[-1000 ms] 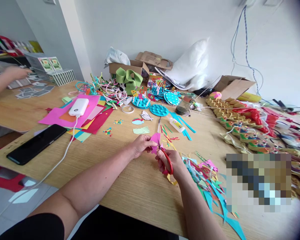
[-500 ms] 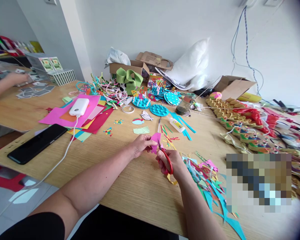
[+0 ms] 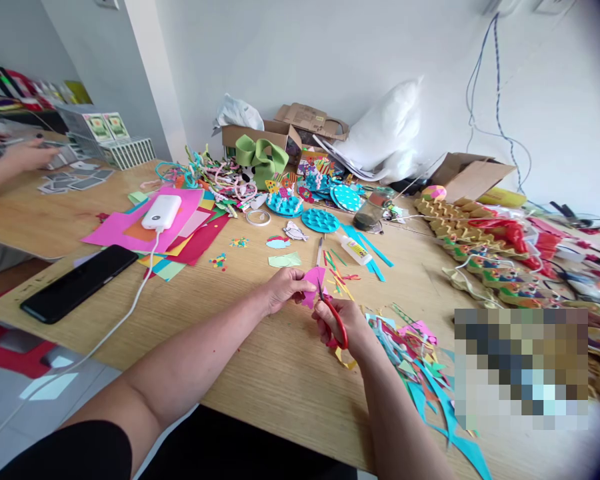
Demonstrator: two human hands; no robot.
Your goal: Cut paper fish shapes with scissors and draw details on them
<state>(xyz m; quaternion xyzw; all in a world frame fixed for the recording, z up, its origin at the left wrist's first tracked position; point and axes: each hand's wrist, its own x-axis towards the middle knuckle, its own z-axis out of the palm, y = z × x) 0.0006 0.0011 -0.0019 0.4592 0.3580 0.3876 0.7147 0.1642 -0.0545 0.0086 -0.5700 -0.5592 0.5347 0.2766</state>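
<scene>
A small piece of pink paper [image 3: 314, 279] is pinched in my left hand [image 3: 289, 288], above the wooden table. My right hand [image 3: 336, 320] grips red-handled scissors [image 3: 341, 328], whose blades lie against the paper's right side. Beyond my hands, a craft knife [image 3: 321, 248] lies near a white glue bottle [image 3: 356, 249] and thin coloured paper strips [image 3: 341, 277]. Fish-shaped paper cutouts [image 3: 279, 241] and a pale green paper piece [image 3: 284, 260] are farther left. Paper scraps [image 3: 420, 360] are heaped right of my right forearm.
A black phone [image 3: 79, 283] and a white power bank [image 3: 162, 212] on coloured sheets [image 3: 205, 240] are at left, with a cable trailing off the table. Blue discs [image 3: 320, 220], a jar [image 3: 374, 208] and boxes [image 3: 260, 137] stand behind. Egg cartons [image 3: 465, 233] line the right. Another person's hand [image 3: 30, 155] works far left.
The view has shifted slightly, so the scene sits a little farther right. My hands keep nearly the same hold on paper and scissors. The other person's hand at far left has moved slightly.
</scene>
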